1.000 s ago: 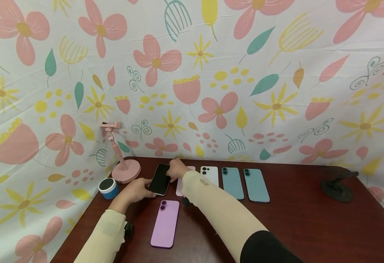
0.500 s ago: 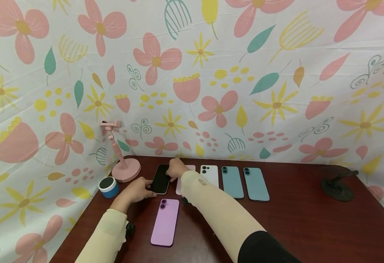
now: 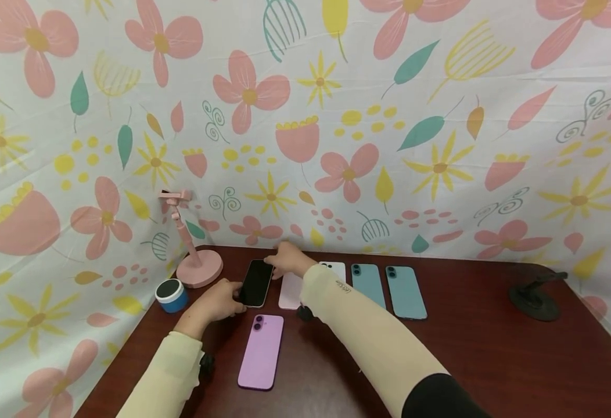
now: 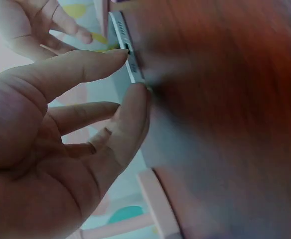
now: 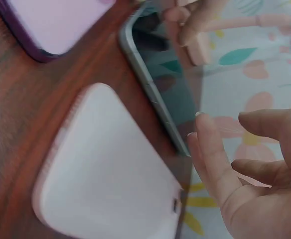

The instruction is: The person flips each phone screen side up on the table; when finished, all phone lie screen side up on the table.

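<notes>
A phone with a dark screen facing up (image 3: 257,283) lies flat on the table near the back left. My left hand (image 3: 216,302) is at its near left corner; in the left wrist view the thumb touches the edge with the charging port (image 4: 120,29), and a finger rests by the corner. Over at the far right corner is my right hand (image 3: 288,260); in the right wrist view its fingers (image 5: 213,149) are loosely extended and grip nothing. A pale pink phone (image 3: 290,290) lies face down just right of the dark one, partly under the right forearm.
Right of these lie a white phone (image 3: 337,268) and two teal phones (image 3: 368,281) in a row. A purple phone (image 3: 261,351) lies in front. At left stand a pink phone stand (image 3: 199,270) and a blue jar (image 3: 172,299); a black stand (image 3: 534,302) is far right.
My right hand has shifted up and slightly right along the dark-screened phone toward its far corner, uncovering more of the pale pink phone. The left hand stays at the near left corner.
</notes>
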The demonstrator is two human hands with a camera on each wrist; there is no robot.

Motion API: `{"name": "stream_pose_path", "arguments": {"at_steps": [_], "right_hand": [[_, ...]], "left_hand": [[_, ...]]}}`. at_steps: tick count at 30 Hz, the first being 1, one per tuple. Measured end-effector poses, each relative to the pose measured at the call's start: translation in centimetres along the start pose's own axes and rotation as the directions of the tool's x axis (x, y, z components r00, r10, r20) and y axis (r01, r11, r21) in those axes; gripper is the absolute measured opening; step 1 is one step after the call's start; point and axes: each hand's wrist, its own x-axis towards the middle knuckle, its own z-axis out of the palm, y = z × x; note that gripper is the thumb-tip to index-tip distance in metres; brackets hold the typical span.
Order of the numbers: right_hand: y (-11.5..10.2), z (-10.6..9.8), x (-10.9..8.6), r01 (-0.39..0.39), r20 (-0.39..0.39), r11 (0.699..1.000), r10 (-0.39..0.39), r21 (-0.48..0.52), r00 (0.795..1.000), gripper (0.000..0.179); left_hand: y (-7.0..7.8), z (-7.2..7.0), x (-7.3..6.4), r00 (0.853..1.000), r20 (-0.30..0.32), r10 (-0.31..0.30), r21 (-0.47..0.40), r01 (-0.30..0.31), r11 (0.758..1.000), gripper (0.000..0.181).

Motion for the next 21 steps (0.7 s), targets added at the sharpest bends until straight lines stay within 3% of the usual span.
{"name": "stream_pose_path", "arguments": {"at_steps": [5, 14, 21], "right_hand": [[-0.1, -1.8, -0.5, -0.001, -0.001, 0.999, 0.001, 0.04, 1.0, 0.072], [0.3, -4.2, -0.9, 0.003, -0.045, 0.996, 0.001, 0.084, 0.999, 0.074], [0.7, -5.6, -1.8, 0.01, -0.065, 1.0, -0.008, 0.026, 0.998, 0.072]], "left_hand": [[1.6, -0.2, -0.4, 0.998, -0.069, 0.011, 0.121, -0.002, 0.993, 0.064], [4.2, 0.5, -0.4, 0.997, -0.076, 0.02, 0.036, -0.018, 0.999, 0.064], [6.0, 1.4, 0.2, 0.994, -0.058, 0.097, 0.064, -0.093, 0.994, 0.06]]}}
